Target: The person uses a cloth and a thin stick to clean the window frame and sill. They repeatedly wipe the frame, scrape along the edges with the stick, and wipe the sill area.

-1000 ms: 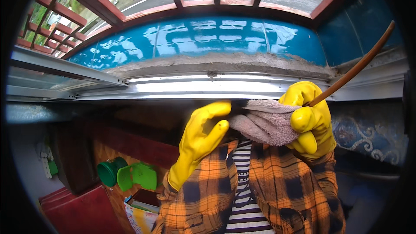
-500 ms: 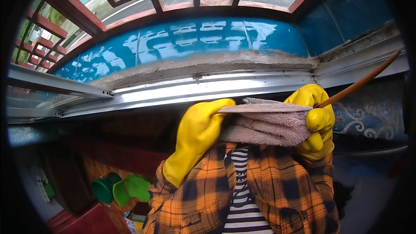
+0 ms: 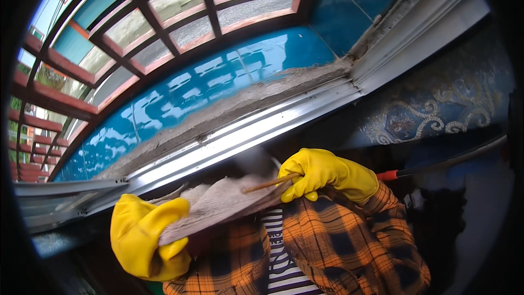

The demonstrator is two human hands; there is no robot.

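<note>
Just below the silver metal window track (image 3: 240, 136), the left hand in a yellow rubber glove (image 3: 146, 237) pinched one end of a grey cloth (image 3: 218, 205) while the gloved right hand (image 3: 326, 173) clenched its other end with a thin brown stick (image 3: 270, 183), so slick rubber might have let the cloth slip.

No packages, labels, signs or screens can be made out anywhere in this view.
</note>
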